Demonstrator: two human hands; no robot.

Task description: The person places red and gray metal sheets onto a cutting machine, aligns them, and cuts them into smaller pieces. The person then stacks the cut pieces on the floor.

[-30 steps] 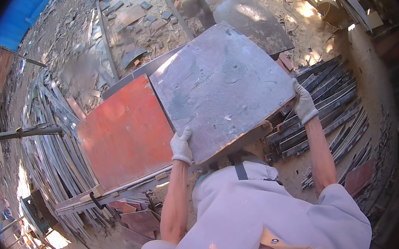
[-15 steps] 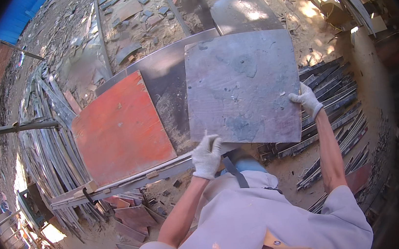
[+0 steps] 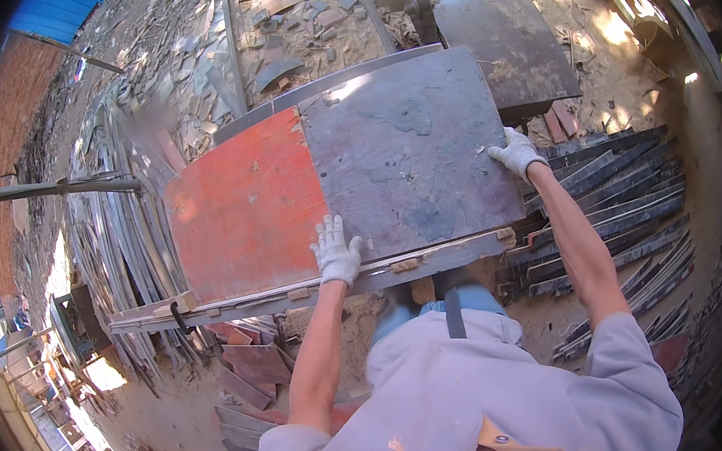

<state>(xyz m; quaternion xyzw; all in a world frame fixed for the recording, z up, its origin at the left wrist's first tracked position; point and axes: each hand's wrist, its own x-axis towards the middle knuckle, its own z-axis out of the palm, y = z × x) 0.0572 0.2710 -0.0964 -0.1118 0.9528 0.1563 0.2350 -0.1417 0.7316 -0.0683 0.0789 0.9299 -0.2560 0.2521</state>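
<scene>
both gloved hands, left hand (image 3: pixel 337 253) at 6 o'clock and right hand (image 3: pixel 516 153) at 3 o'clock, lie open on the grey square weathered board (image 3: pixel 411 153), steadying it flat beside the red flat panel (image 3: pixel 243 208).

I see a large grey stone slab (image 3: pixel 411 153), square and mottled with dark stains, lying flat on the bench, its left edge overlapping a red panel (image 3: pixel 244 212).

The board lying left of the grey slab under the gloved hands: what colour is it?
Red-orange; the board shows best in the head view, beside the grey slab.
</scene>
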